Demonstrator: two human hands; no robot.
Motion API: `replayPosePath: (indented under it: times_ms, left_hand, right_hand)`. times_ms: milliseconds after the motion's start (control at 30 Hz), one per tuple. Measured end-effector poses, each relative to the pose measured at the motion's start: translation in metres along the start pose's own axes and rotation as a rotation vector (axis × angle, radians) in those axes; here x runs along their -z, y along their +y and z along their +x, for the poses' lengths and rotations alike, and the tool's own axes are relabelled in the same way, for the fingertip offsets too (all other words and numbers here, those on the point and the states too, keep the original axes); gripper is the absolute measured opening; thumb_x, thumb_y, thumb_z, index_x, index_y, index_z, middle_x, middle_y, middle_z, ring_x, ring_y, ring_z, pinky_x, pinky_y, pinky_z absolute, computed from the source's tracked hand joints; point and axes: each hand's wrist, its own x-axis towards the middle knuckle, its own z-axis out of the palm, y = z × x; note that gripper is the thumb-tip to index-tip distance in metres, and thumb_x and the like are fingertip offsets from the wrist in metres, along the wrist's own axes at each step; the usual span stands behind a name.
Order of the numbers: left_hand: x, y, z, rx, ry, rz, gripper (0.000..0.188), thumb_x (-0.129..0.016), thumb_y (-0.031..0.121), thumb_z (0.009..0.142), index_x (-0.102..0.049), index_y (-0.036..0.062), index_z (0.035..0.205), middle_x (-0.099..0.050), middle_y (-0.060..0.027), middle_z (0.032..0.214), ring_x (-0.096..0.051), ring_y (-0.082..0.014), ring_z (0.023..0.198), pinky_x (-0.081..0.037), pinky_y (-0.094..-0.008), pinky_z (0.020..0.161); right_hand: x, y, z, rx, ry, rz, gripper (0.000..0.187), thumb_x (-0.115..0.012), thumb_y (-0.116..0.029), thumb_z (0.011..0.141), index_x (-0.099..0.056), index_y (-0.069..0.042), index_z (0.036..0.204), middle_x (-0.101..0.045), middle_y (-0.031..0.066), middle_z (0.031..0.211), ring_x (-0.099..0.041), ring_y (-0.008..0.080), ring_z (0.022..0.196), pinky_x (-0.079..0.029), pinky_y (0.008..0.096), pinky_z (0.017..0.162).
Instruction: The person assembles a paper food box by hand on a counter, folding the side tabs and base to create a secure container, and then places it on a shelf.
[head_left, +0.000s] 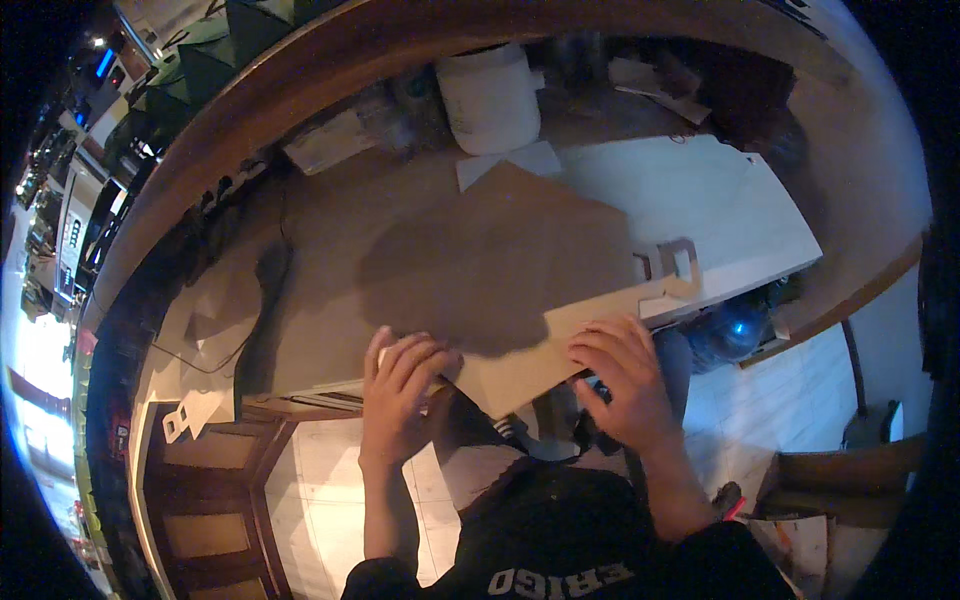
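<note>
A brown cardboard blank (545, 350) lies over the desk's near edge, its front corner hanging toward my lap. At its right end is a tab with a cut-out handle opening (683, 268). My right hand (620, 375) grips its near edge, fingers on top and thumb below. My left hand (405, 385) is closed at the blank's left side, fingers curled at the desk edge; its thumb is mostly hidden. Shadow darkens much of the cardboard, so its far outline is hard to follow.
A white canister (488, 100) stands at the back of the desk (330, 250). A large white sheet (740, 215) lies at the right. Another cardboard piece with handle cut-outs (190, 412) overhangs the left edge. A thin dark cable (288, 240) runs nearby.
</note>
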Motion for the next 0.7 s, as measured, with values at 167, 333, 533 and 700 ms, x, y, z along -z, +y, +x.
replayPosePath:
  times_ms: [167,333,533,700]
  left_hand:
    - [-0.013,0.016,0.015,-0.117,0.014,-0.15,0.046,-0.081,0.009,0.072,-0.068,0.0126,0.117,-0.071,-0.0035,0.112,-0.065,-0.0284,0.102,-0.049,-0.0457,0.09]
    - [-0.038,0.029,0.043,0.145,0.144,-0.244,0.057,-0.078,0.011,0.083,-0.061,0.0119,0.138,-0.067,-0.0115,0.123,-0.062,-0.0343,0.111,-0.047,-0.0466,0.098]
    - [-0.037,0.021,0.057,0.039,-0.002,0.093,0.053,-0.071,0.019,0.091,-0.063,0.0237,0.144,-0.05,-0.0155,0.149,-0.047,-0.0381,0.135,-0.038,-0.0524,0.111]
    - [-0.038,0.027,0.065,0.019,-0.078,0.156,0.046,-0.066,0.021,0.094,-0.067,0.0266,0.139,-0.048,-0.0142,0.153,-0.042,-0.0403,0.141,-0.036,-0.0534,0.114]
  right_hand:
    - [0.02,0.017,0.006,-0.031,0.066,-0.014,0.031,-0.075,-0.01,0.079,-0.069,-0.007,0.11,-0.07,0.0073,0.108,-0.064,0.0283,0.113,-0.035,0.0568,0.118]
    - [0.003,0.02,0.028,-0.177,0.234,-0.038,0.037,-0.079,-0.019,0.082,-0.07,-0.01,0.116,-0.07,0.0096,0.107,-0.061,0.0297,0.106,-0.031,0.0552,0.119]
    - [-0.006,0.008,0.04,-0.17,0.283,-0.359,0.035,-0.075,-0.023,0.087,-0.07,-0.012,0.12,-0.068,0.0119,0.115,-0.054,0.0326,0.124,-0.028,0.0657,0.115]
    - [-0.07,-0.025,0.016,-0.066,0.009,-0.225,0.045,-0.067,-0.026,0.088,-0.066,-0.008,0.13,-0.059,0.0097,0.143,-0.045,0.0286,0.143,-0.019,0.0692,0.119]
